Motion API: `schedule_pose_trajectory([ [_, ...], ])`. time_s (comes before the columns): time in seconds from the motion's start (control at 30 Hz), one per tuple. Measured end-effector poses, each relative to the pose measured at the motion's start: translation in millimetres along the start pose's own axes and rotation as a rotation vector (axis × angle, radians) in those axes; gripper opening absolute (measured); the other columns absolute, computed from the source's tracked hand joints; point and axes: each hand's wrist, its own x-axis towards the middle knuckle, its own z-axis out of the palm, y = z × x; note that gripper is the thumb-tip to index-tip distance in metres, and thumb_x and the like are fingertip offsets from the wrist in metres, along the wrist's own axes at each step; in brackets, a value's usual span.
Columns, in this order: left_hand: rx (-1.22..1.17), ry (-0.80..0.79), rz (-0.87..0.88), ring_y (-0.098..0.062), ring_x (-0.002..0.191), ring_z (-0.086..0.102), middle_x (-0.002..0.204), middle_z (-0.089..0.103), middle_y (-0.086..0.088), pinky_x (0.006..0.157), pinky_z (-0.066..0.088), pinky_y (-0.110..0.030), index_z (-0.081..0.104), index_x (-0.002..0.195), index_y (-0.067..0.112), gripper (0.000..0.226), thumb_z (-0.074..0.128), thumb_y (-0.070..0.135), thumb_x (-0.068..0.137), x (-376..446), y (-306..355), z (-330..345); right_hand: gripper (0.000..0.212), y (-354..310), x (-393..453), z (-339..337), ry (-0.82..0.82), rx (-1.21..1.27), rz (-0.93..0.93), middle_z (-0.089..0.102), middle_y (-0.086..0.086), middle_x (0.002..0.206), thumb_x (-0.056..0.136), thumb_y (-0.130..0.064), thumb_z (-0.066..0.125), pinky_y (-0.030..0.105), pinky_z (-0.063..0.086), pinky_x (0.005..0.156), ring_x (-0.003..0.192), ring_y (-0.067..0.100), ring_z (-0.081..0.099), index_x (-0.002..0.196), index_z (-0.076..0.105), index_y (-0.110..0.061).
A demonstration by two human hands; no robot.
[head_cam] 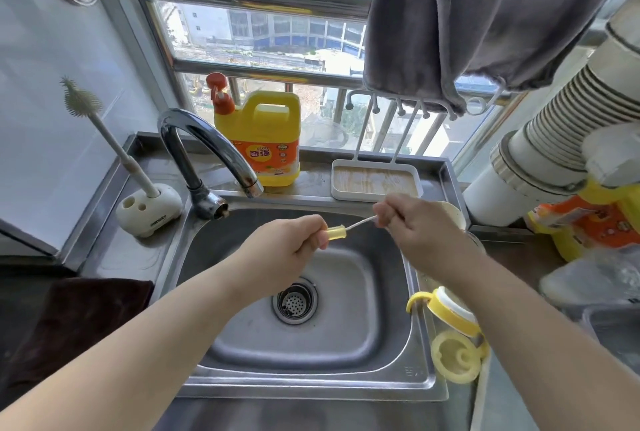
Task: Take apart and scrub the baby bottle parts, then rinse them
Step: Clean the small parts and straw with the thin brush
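Far L: bottle brush point(90, 118) stood upright in its white holder point(149, 210) on the steel ledge, just beside the faucet point(204, 150). Behind faucet, yellow detergent jug point(263, 139) w/ red pump sat on the sill ledge.

Centre, over the sink point(346, 337): left hand point(280, 254) had fingers curled, pinching a small yellow straw part point(335, 233) at its L end. A thin white straw brush point(360, 222) ran from that part up-R into the right hand point(420, 222), which pinched its far end betw. fingertips. Both hands were held above the basin, not touching it; drain strainer point(295, 302) below.

Behind R hand: white tray point(377, 181) w/ wood-look base on the back ledge. R sink rim: yellow handled bottle collar point(446, 312) lay tilted, w/ a round yellow cap piece point(455, 356) just beside it, nearer the camera. Bottle body mostly hidden by R forearm – couldn't tell its position.

Above R: grey towel point(485, 14) hung from the rail.
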Motion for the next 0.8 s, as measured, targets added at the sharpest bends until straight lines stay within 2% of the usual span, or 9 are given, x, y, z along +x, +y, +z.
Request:
schedule_pose_trajectory([
  [0.1,0.0,-0.014,0.017,-0.018,0.068,0.052,0.07,0.057,0.005,0.065,0.044,-0.035,0.049,0.081,0.028,0.017,0.037,0.033,0.092,1.0,1.9,1.9,0.023,-5.2,-2.6,6.0,-0.041,-0.042,-0.063,0.052,-0.013,0.063,0.096,-0.026,0.049,0.011,0.034,0.059,0.06,0.002,0.049,0.076,0.057,-0.018],
  [0.2,-0.009,-0.003,0.0,-0.016,0.066,0.05,0.067,0.054,0.007,0.064,0.041,-0.032,0.049,0.079,0.028,0.017,0.042,0.028,0.094,1.9,-0.7,1.1,0.024,-0.8,0.5,-2.6,0.032,0.009,-0.033,0.048,-0.015,0.058,0.096,-0.027,0.049,0.007,0.034,0.057,0.061,-0.009,0.049,0.075,0.054,-0.02],
  [0.27,-0.02,0.008,0.009,-0.017,0.068,0.052,0.069,0.057,0.005,0.065,0.042,-0.033,0.051,0.08,0.027,0.016,0.041,0.031,0.093,1.4,-2.2,1.1,0.025,-5.1,-0.8,4.3,-0.002,-0.012,-0.073,0.051,-0.014,0.061,0.096,-0.034,0.046,0.012,0.036,0.058,0.063,-0.003,0.051,0.075,0.054,-0.021],
  [0.33,-0.02,0.0,0.024,-0.017,0.068,0.052,0.07,0.058,0.003,0.065,0.042,-0.033,0.05,0.08,0.026,0.018,0.042,0.033,0.094,0.8,-0.4,1.3,0.029,-4.7,-2.2,9.0,-0.004,-0.032,-0.096,0.053,-0.01,0.062,0.091,-0.04,0.042,0.024,0.036,0.059,0.06,0.004,0.049,0.075,0.054,-0.02],
  [0.43,-0.02,0.006,0.022,-0.013,0.064,0.049,0.066,0.054,0.006,0.062,0.04,-0.031,0.05,0.08,0.026,0.017,0.048,0.024,0.097,1.1,-1.5,0.9,0.028,2.2,0.2,0.2,0.075,0.015,-0.038,0.048,-0.012,0.056,0.096,-0.032,0.048,0.018,0.031,0.054,0.055,0.002,0.044,0.07,0.051,-0.027],
  [0.53,-0.053,0.009,0.027,-0.014,0.066,0.049,0.067,0.056,0.005,0.062,0.04,-0.028,0.05,0.078,0.028,0.015,0.046,0.033,0.092,1.1,-2.0,2.2,0.023,-4.9,-3.4,10.0,0.001,-0.022,-0.09,0.05,-0.012,0.061,0.095,-0.031,0.05,0.029,0.038,0.062,0.06,0.008,0.046,0.075,0.056,-0.022],
  [0.57,-0.064,0.004,0.03,-0.014,0.067,0.05,0.067,0.056,0.004,0.062,0.039,-0.026,0.05,0.078,0.029,0.014,0.045,0.035,0.089,0.6,-1.2,2.5,0.023,-5.2,-4.0,12.4,-0.006,-0.027,-0.095,0.051,-0.012,0.061,0.095,-0.033,0.049,0.029,0.038,0.062,0.061,0.007,0.047,0.077,0.057,-0.021],
  [0.67,-0.082,0.011,0.022,-0.014,0.069,0.05,0.066,0.056,0.004,0.059,0.038,-0.023,0.051,0.077,0.029,0.015,0.048,0.031,0.092,0.6,-2.0,1.8,0.024,1.6,-1.8,3.6,0.056,0.036,-0.04,0.051,-0.016,0.054,0.095,-0.032,0.05,0.016,0.031,0.054,0.06,-0.002,0.048,0.072,0.053,-0.026],
  [0.8,-0.078,0.011,0.027,-0.013,0.066,0.049,0.064,0.054,0.005,0.058,0.037,-0.021,0.048,0.072,0.037,0.026,0.053,0.024,0.094,0.6,-0.5,0.6,0.023,-3.6,-4.8,10.7,-0.013,-0.002,-0.08,0.049,-0.012,0.057,0.094,-0.034,0.05,0.026,0.037,0.06,0.059,0.003,0.046,0.075,0.056,-0.025],
])
